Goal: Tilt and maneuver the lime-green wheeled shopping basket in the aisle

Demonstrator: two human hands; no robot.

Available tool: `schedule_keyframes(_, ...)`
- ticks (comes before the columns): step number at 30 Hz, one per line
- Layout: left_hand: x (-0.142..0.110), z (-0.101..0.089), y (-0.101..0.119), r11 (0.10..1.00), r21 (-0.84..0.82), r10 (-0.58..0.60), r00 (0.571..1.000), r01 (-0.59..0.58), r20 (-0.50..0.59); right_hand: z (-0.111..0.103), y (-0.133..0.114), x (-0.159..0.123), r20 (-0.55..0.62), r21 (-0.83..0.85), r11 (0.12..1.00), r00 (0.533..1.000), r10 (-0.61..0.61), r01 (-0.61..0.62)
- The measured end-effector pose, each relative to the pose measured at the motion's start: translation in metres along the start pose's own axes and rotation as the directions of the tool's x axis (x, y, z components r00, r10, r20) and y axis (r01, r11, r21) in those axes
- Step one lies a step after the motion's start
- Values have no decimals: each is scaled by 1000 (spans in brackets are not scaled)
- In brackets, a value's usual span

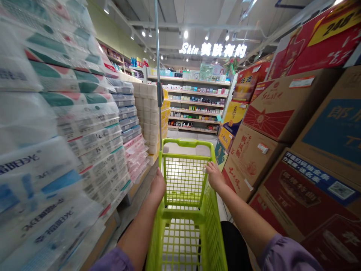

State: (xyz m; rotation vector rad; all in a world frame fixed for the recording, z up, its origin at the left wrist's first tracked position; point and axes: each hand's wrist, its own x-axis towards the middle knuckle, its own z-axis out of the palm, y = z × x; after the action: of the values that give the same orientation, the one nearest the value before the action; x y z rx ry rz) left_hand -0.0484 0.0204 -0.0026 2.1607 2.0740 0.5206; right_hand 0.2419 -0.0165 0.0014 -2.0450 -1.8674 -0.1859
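A lime-green plastic shopping cart (180,215) with grid walls stands right in front of me, between my two arms. My left hand (158,185) is closed around its left side rim, with most of its fingers out of sight. On the opposite side my right hand (214,176) is closed on the right rim, its fingertips curling over the edge. At the far end of the cart is a raised green handle bar (187,143). From the cart's far left corner a thin metal pole (158,56) rises upright, with a grey fitting partway up.
Stacked tissue packs (93,124) line the left side, with white paper rolls (146,113) further on. Cardboard cartons (267,109) are piled high along the right. Pale floor runs between them to a shelf unit (194,96) of small products under a lit sign (213,49).
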Motion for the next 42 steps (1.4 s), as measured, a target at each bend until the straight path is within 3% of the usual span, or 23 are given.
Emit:
schedule_keyframes(4, -15, -5, -6, 999, -1, -42, 999, 42, 25, 2, -11, -3, -12, 25, 1000, 1000, -4, 4)
schedule_keyframes(10, -34, -21, -16, 991, 134, -29, 999, 23, 38, -4, -31, -8, -22, -33, 999, 999, -33, 32)
schedule_keyframes(14, -36, -17, -22, 982, 190, 14, 999, -7, -35, -8, -59, 12, -72, -38, 999, 997, -40, 38)
schedule_keyframes(19, -31, -5, -30, 982, 184, 51, 996, -36, -73, -3, -91, 49, -143, 7, 989, 979, -148, 150)
schedule_keyframes(24, -29, -1, -36, 973, 229, 44, 998, -32, -47, 14, -87, 74, -69, 18, 997, 995, -77, 78)
schedule_keyframes(27, -28, -2, -32, 961, 276, 52, 990, -13, -134, 21, -83, 77, -64, 61, 994, 994, -86, 90)
schedule_keyframes(31, -6, -10, -8, 954, 293, 145, 956, -67, -254, 25, -82, 74, -98, 102, 988, 990, -103, 113)
schedule_keyframes(36, 49, -17, 27, 956, 246, 211, 959, -162, -189, 30, -77, 69, -122, 138, 983, 987, -102, 119)
schedule_keyframes(42, 76, 2, 29, 944, 287, 193, 978, -164, -77, 39, -67, 71, -175, 212, 973, 983, -54, 91)
